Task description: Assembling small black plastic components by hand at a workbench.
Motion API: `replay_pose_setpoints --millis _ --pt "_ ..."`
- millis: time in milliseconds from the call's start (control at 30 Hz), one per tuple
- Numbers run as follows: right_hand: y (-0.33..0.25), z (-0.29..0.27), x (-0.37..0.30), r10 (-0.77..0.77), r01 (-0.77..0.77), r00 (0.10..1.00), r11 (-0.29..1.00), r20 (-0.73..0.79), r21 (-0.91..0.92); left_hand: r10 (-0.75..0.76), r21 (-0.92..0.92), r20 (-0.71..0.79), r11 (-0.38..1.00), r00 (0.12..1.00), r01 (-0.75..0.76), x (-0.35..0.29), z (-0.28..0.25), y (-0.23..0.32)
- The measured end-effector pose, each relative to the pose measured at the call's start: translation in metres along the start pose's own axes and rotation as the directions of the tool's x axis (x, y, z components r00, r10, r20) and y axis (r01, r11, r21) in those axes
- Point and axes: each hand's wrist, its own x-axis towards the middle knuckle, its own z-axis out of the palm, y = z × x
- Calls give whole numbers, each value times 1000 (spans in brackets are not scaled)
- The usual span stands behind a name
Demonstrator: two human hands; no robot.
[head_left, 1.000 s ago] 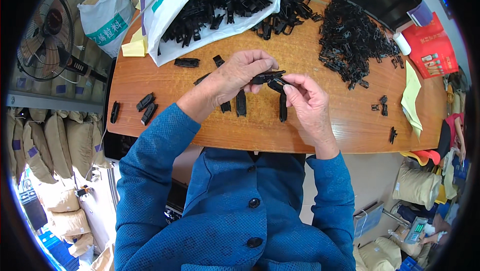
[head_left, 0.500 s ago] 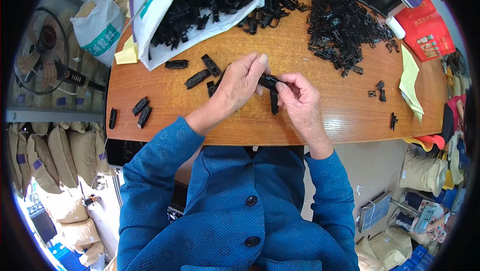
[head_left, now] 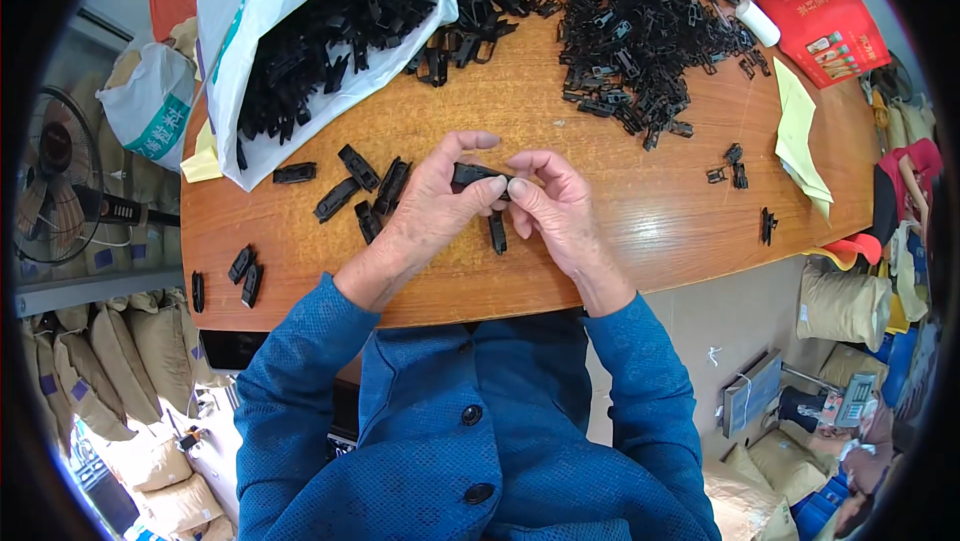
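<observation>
Above the table (head_left: 655,231), between my two hands, is one slim black part (head_left: 474,177). My left grip (head_left: 437,203) is clamped on it, with the thumb laid against its side. My right grip (head_left: 557,206) is also closed, thumb and fingers pinching at its right end; whether a second small piece is hidden there, I cannot tell. Just below my hands, another black piece (head_left: 498,233) lies on the table. Near my left wrist lie five similar pieces (head_left: 358,168). Farther off are a white bag (head_left: 285,154) full of black parts and a loose black heap (head_left: 625,46).
</observation>
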Motion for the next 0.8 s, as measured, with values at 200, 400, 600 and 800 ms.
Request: replay_pose_setpoints --millis 200,400,600,800 --pt "2 0 7 58 -59 998 998 -26 -33 -99 -207 38 973 994 105 5 -3 1" --pt "-14 -22 11 214 -209 977 932 -14 -296 4 284 191 957 982 -59 12 -7 -5" --pt "-56 -70 46 -592 144 773 -185 227 -972 251 602 170 739 953 -302 44 -8 6" --pt "-50 -82 52 -604 107 791 -12 92 -994 178 461 142 859 974 -224 89 25 1"
